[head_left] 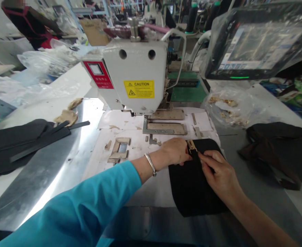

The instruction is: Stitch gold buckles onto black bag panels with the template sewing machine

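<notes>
A black fabric panel (189, 192) with rounded corners lies on the white sheet, right of the sewing machine's front. Near its top edge sits a gold metal buckle (191, 145) with a black strap (195, 157) running down from it. My left hand (175, 151) is closed at the buckle's left side, its fingertips partly hidden. From the right, my right hand (216, 168) pinches the strap just below the buckle. The machine's clamp frame (163, 131) is a little beyond both hands.
The sewing machine head (138, 72) stands in front. A touch screen (259, 48) hangs at upper right. Gold parts lie in a plastic bag (228, 109). Black fabric pieces (279, 151) are at right, black strips (45, 144) at left. A tape-edged cutout (118, 150) marks the sheet.
</notes>
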Action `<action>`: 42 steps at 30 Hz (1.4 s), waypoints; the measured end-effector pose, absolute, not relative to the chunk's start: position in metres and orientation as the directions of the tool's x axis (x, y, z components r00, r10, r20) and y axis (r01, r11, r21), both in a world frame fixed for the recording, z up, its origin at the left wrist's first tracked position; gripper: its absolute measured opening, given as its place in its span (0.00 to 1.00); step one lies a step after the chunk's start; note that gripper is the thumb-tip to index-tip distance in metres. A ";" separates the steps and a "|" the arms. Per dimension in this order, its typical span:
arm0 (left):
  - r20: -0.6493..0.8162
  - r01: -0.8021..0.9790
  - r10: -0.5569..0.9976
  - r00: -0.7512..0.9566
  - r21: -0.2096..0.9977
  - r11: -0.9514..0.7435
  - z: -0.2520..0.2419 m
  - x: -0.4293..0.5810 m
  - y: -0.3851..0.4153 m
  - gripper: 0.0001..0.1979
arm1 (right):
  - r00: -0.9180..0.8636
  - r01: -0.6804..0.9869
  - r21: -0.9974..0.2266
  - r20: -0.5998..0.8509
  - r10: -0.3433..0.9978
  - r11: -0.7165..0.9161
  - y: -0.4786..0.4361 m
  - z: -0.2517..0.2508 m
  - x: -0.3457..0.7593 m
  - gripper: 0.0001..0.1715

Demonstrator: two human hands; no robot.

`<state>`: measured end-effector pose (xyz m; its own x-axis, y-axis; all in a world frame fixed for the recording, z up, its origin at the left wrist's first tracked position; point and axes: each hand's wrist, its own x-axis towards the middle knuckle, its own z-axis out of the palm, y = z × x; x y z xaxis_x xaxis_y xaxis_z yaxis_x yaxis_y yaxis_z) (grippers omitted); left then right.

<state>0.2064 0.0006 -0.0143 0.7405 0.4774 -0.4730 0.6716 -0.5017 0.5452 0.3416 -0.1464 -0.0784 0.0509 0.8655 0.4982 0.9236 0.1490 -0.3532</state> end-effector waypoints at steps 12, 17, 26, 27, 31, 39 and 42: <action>-0.183 0.564 0.576 0.797 0.566 -0.601 -0.024 0.182 -0.022 0.06 | 0.134 0.953 -0.303 0.423 0.896 0.001 -0.145 -0.077 0.336 0.17; -0.065 0.432 0.524 0.849 0.656 -0.619 -0.038 0.169 -0.020 0.05 | 0.260 0.920 -0.365 0.296 0.919 -0.142 -0.131 -0.062 0.343 0.20; -0.012 0.324 0.478 0.878 0.750 -0.577 -0.043 0.167 -0.029 0.01 | 0.353 0.843 -0.481 0.156 0.923 -0.241 -0.137 -0.041 0.314 0.13; -0.011 0.312 0.467 0.884 0.758 -0.573 -0.043 0.166 -0.031 0.02 | 0.369 0.824 -0.505 0.136 0.919 -0.256 -0.148 -0.038 0.314 0.12; -0.050 0.292 0.430 0.902 0.803 -0.520 -0.043 0.161 -0.034 0.05 | 0.451 0.655 -0.683 0.010 0.893 -0.323 -0.246 -0.031 0.353 0.03; -0.104 0.324 0.403 0.909 0.785 -0.528 -0.042 0.168 -0.033 0.05 | 0.894 0.441 -0.405 0.272 0.355 -0.801 -0.487 -0.056 0.501 0.22; -0.100 0.326 0.409 0.907 0.782 -0.531 -0.043 0.169 -0.034 0.05 | 0.749 0.658 -0.310 0.365 0.553 -0.686 -0.444 -0.066 0.515 0.27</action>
<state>0.1693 -0.0343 -0.0427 0.9070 0.4091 -0.1000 0.3258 -0.5310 0.7823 0.5146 -0.4442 -0.0664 0.7488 0.5531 0.3652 0.6581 -0.6859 -0.3104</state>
